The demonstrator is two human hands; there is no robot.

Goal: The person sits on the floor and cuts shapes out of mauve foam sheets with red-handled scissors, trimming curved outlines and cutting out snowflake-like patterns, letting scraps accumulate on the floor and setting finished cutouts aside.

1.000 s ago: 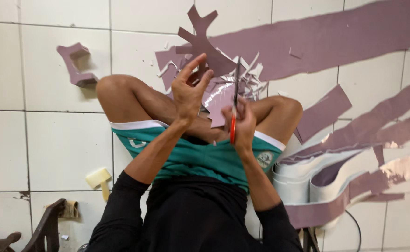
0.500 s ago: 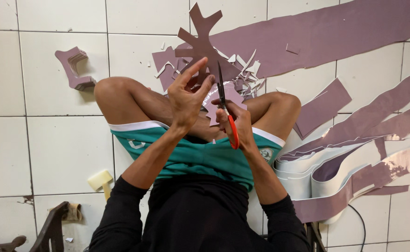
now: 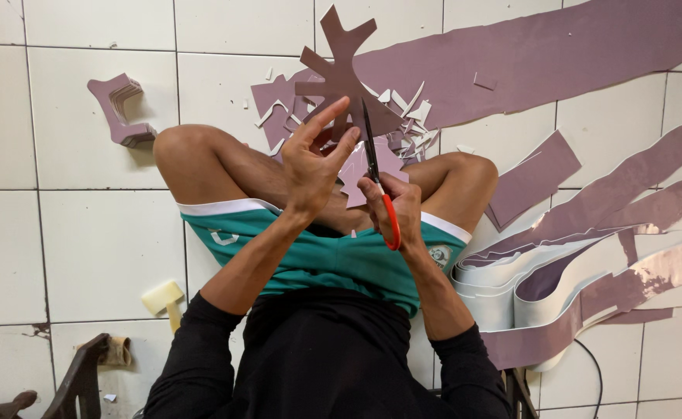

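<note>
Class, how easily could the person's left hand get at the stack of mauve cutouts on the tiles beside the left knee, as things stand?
Probably not easily. The left hand holds the mauve sheet being cut, and the raised left knee lies between it and the stack. It would likely need to let go and reach over the knee.

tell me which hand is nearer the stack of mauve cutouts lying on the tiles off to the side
Left. The left hand is up at the branched mauve shape, on the same side as the stack of cutouts. The right hand holds the red-handled scissors farther away.
</note>
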